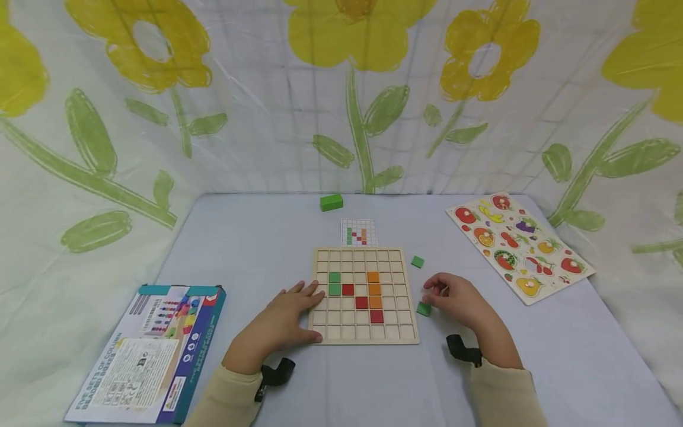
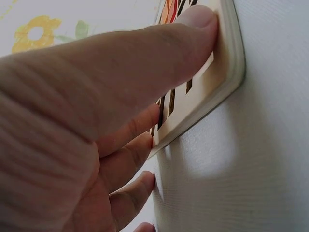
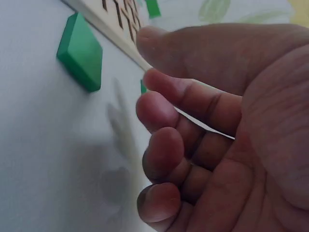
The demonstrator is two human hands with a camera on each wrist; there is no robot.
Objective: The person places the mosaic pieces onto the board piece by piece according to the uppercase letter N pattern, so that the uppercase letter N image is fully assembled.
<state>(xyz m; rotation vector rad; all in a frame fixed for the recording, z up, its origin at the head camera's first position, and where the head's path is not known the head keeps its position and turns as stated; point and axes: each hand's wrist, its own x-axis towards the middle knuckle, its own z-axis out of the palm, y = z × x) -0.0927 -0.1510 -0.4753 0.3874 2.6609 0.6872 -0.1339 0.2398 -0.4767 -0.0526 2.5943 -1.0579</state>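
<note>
A wooden grid board [image 1: 341,331] lies on the table, with green, red and orange square tiles in some of its cells. My left hand [image 1: 288,314] rests on the board's left edge with fingers spread; in the left wrist view its thumb [image 2: 193,29] lies on the rim. Beside the right edge is my right hand [image 1: 453,299], its fingers loosely bent and nothing between them. One loose green tile [image 3: 82,53] sits just by its fingertips. A second green tile [image 1: 418,261] lies farther back, apart from the hand.
Behind the board is a small pattern card [image 1: 358,228] with coloured squares, and beyond it a green block [image 1: 331,203]. A fruit puzzle board [image 1: 512,237] lies at the back right. At the front left lies a flat box [image 1: 144,350]. A flowered curtain [image 1: 256,118] hangs behind the table.
</note>
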